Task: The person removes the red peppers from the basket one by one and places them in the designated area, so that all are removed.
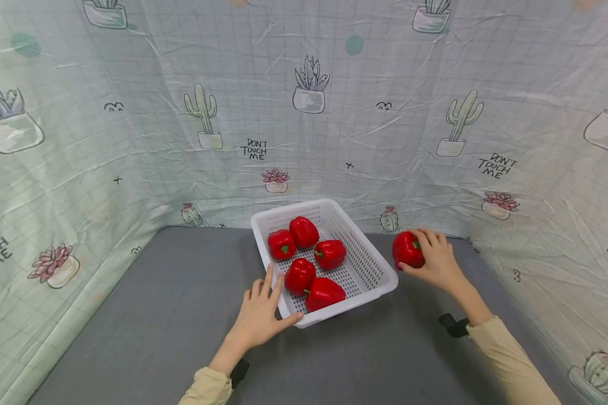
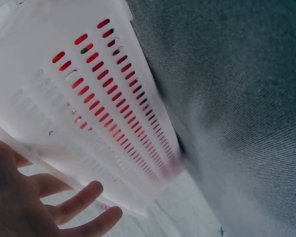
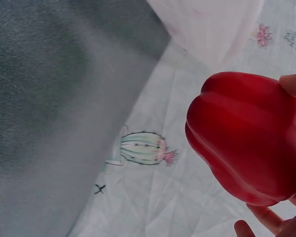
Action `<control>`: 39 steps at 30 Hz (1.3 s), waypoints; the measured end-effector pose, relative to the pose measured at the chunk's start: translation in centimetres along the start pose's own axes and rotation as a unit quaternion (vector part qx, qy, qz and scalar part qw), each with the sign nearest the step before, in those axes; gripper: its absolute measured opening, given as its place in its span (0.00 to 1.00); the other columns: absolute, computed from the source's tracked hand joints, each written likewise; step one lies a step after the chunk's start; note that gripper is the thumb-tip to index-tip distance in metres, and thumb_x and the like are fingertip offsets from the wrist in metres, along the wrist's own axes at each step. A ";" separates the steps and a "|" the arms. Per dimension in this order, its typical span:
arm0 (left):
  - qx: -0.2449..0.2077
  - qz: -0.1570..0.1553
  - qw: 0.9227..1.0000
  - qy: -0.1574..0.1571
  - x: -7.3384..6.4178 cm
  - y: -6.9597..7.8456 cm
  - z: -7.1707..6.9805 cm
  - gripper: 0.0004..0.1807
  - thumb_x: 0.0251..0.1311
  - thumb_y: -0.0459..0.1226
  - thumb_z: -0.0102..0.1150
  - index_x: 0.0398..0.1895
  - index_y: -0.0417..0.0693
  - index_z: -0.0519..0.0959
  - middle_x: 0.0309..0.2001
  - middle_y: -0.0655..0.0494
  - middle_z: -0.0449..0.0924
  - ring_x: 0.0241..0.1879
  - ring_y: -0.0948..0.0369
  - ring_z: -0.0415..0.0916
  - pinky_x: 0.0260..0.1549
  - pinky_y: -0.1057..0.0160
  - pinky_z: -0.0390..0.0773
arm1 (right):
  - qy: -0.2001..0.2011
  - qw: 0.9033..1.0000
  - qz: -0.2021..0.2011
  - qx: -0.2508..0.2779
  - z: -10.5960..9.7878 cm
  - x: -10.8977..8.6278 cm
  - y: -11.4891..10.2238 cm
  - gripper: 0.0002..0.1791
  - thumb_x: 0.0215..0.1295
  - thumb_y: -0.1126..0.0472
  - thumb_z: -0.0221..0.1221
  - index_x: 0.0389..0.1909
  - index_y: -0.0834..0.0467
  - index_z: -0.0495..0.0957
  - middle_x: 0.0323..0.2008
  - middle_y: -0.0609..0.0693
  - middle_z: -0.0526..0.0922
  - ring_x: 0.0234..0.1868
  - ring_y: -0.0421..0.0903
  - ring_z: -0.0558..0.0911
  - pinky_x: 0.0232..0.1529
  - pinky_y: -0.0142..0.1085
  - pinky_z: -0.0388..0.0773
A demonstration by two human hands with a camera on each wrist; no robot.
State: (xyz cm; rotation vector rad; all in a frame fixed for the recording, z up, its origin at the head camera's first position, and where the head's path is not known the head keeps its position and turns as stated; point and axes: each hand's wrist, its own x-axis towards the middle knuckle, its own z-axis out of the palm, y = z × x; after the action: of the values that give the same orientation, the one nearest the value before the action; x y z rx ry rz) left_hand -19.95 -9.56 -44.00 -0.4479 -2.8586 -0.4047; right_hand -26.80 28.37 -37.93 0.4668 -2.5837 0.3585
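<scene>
My right hand (image 1: 436, 260) grips a red bell pepper (image 1: 407, 250) to the right of the white basket (image 1: 370, 250). In the right wrist view the same bell pepper (image 3: 246, 138) hangs between thumb and fingers, with the table surface off to the side. My left hand (image 1: 260, 315) rests at the basket's near left corner, fingers spread and fairly straight along the rim. The left wrist view shows those fingers (image 2: 81, 202) beside the slotted basket wall (image 2: 103, 98). Several red bell peppers (image 1: 330, 254) lie inside the basket, seen as red through the slots.
The basket sits at an angle on a dark grey table (image 1: 192, 315), near its back edge. A pale curtain (image 1: 334, 152) printed with potted cacti hangs around the back and sides. A dark strap (image 1: 453, 325) is on my right wrist.
</scene>
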 end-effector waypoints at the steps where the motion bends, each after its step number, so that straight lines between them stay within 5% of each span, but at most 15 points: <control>1: -0.001 -0.001 1.000 -0.001 0.0 0.0 0.0 0.51 0.45 0.69 0.45 0.68 0.49 0.50 0.71 0.47 0.41 0.57 0.50 0.56 0.50 0.47 0.62 | 0.000 1.000 0.000 0.000 0.1 0.1 0.2 0.42 0.38 0.54 0.68 0.56 0.61 0.62 0.53 0.63 0.66 0.51 0.63 0.62 0.41 0.61 0.66; 11: 0.016 0.003 1.000 0.008 0.1 0.3 -0.1 0.53 0.44 0.68 0.47 0.67 0.42 0.54 0.69 0.41 0.44 0.57 0.46 0.55 0.52 0.44 0.60 | -0.023 1.000 0.011 -0.013 2.6 0.3 1.6 0.39 0.45 0.52 0.63 0.59 0.59 0.60 0.55 0.62 0.64 0.51 0.64 0.62 0.40 0.62 0.65; 39: 0.047 0.004 0.998 0.032 0.4 0.9 0.1 0.55 0.41 0.70 0.48 0.64 0.39 0.58 0.66 0.38 0.52 0.53 0.47 0.59 0.50 0.46 0.62 | -0.075 0.992 0.100 0.018 7.0 2.6 5.5 0.41 0.48 0.53 0.61 0.62 0.61 0.55 0.57 0.66 0.60 0.54 0.66 0.57 0.44 0.64 0.58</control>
State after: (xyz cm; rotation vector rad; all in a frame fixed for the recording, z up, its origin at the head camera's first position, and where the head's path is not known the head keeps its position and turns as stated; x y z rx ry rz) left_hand -20.06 -8.59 -43.77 -0.4227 -2.7986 -0.2776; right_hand -34.02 30.33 -43.48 0.2566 -2.7840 0.4547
